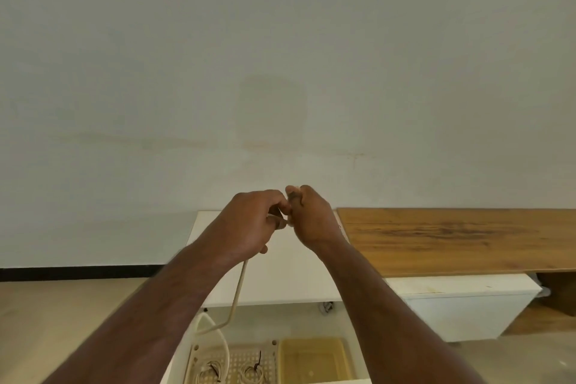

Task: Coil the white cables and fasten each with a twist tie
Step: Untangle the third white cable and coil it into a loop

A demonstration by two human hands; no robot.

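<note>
Both hands raised above the white cabinet (pixel 265 274), fingertips meeting. Left hand (pixel 249 224) curled round a white cable (pixel 238 290) that hangs down from it toward the perforated basket (pixel 268 355) below the cabinet. Right hand (pixel 311 218) fingers curled, pinching at the same spot (what it pinches is too small to tell). Two coiled cables (pixel 230 372) with dark ties lie in the basket; yellow bin (pixel 311 358) just right of it.

Both hands meet above the far end of a cabinet (pixel 274 274) — left hand (pixel 249 224) beside right hand (pixel 311 218). A cable (pixel 237 290) hangs from the left hand toward a basket (pixel 233 362) holding two tied coils (pixel 252 371). A tray (pixel 314 360) sits right of the basket — the bench (pixel 452 240) lies farther right, against the wall (pixel 280 72).
</note>
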